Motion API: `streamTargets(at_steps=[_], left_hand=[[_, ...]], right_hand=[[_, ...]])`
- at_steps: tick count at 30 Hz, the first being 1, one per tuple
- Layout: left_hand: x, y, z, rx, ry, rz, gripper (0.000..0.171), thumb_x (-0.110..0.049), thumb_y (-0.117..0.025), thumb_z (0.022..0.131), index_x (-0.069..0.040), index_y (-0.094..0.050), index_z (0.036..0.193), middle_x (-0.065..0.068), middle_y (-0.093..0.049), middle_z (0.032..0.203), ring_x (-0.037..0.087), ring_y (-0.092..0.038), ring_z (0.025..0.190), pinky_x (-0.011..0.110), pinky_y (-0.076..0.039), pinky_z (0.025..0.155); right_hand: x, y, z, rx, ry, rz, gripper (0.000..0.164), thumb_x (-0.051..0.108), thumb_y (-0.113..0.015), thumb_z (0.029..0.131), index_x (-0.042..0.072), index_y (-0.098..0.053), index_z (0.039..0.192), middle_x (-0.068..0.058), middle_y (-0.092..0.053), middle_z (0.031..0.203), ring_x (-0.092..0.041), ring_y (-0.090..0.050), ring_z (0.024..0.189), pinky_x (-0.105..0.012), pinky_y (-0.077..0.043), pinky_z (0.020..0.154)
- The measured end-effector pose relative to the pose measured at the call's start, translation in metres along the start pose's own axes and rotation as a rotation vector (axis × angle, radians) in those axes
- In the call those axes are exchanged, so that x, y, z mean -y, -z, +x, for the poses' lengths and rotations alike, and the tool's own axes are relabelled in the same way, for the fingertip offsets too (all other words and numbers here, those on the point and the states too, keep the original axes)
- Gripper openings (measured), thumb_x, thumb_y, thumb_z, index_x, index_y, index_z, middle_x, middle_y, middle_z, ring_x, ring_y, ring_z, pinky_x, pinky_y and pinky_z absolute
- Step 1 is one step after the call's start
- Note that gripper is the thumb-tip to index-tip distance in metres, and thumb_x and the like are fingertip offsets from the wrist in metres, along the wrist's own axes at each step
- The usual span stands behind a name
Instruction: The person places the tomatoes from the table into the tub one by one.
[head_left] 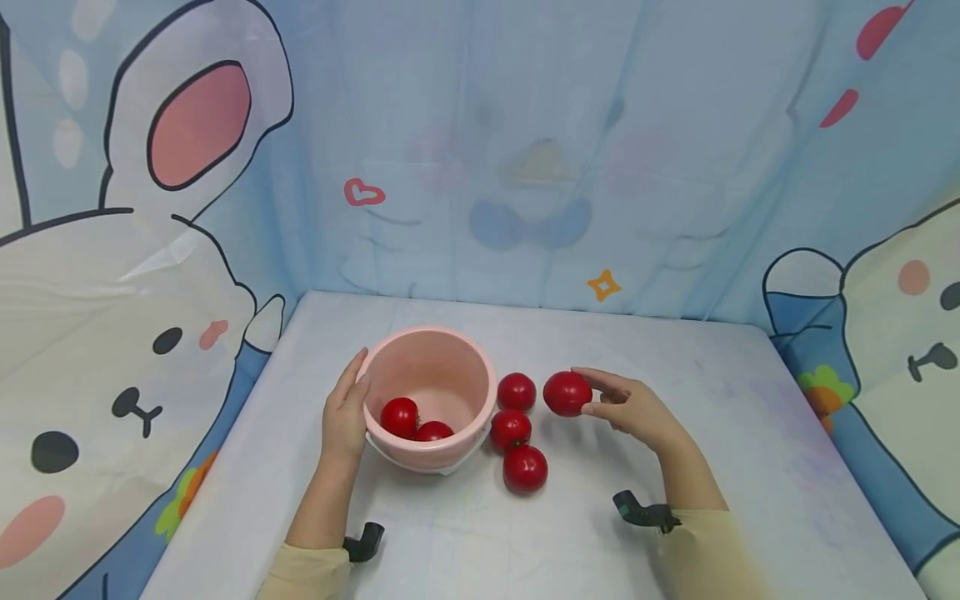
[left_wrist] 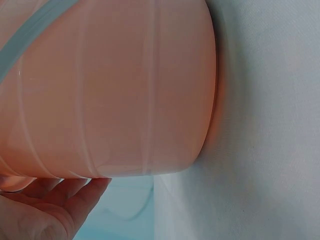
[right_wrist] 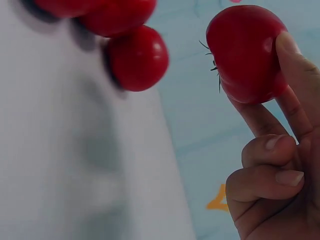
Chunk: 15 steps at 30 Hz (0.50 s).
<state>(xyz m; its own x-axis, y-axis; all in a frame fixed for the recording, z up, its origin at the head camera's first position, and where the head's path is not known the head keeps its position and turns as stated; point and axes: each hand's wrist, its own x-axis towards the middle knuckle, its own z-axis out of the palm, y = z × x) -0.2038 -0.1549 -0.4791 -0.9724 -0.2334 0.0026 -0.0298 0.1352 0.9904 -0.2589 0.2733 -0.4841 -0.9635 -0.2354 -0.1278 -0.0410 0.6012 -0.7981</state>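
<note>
Tomatoes (head_left: 399,417): two inside the bucket (head_left: 429,454), apparently done. Outstanding: three on the desk (head_left: 465,533) beside it, one pinched aloft by the right hand (head_left: 628,408). Left hand (head_left: 344,417) rests straight-fingered against the bucket.

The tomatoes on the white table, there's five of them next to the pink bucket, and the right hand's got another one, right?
Not five: the head view shows three tomatoes on the white table next to the pink bucket. The right hand does have another tomato.
</note>
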Motion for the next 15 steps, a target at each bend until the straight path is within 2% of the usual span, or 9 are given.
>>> streamTargets(at_steps=[10, 15], left_hand=[[-0.001, 0.0, 0.0, -0.011, -0.001, -0.004, 0.044, -0.052, -0.038, 0.101, -0.051, -0.039, 0.145, -0.025, -0.037, 0.154, 0.009, -0.028, 0.149, 0.047, -0.034, 0.118], [0.0, -0.001, 0.0, -0.008, -0.003, -0.013, 0.044, -0.05, -0.038, 0.102, -0.05, -0.039, 0.145, -0.025, -0.038, 0.153, 0.008, -0.028, 0.149, 0.047, -0.034, 0.118]], right_hand=[[0.048, 0.034, 0.019, 0.025, 0.16, -0.029, 0.059, 0.037, -0.076, 0.086, 0.038, -0.054, 0.14, -0.01, -0.053, 0.079, -0.021, -0.05, 0.06, -0.029, -0.047, 0.05], [0.067, 0.043, 0.025, 0.046, 0.185, -0.043, 0.06, 0.036, -0.076, 0.086, 0.04, -0.053, 0.141, -0.009, -0.051, 0.077, -0.02, -0.048, 0.059, -0.029, -0.046, 0.049]])
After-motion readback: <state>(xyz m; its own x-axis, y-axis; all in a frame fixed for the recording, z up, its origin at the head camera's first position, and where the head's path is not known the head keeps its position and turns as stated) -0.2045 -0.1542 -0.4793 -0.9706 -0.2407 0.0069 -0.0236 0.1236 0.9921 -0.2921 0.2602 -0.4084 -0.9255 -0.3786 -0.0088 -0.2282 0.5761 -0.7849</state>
